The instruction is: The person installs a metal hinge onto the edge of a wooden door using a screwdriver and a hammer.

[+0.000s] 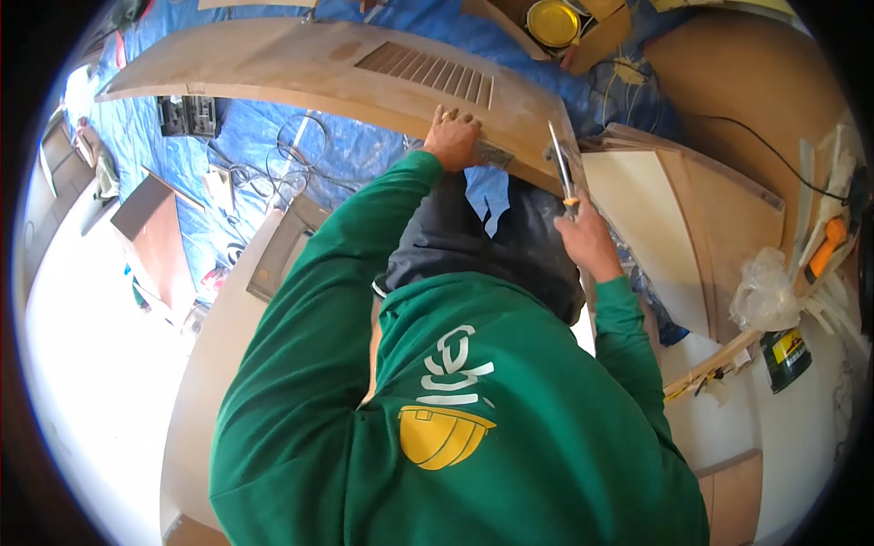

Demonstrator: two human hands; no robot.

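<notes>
The right hand (590,238) hides part of a slim tool (562,164); my view crops a cardboard box (607,38), one o'clock.

Long brown panel (273,59), slatted section (428,75), yellow-handled metal tool (561,162) at one end

Head fisheye, wide, looks steeply down past green sweatshirt (564,400), very near, toward slatted wooden panel (319,68) beyond.
</notes>
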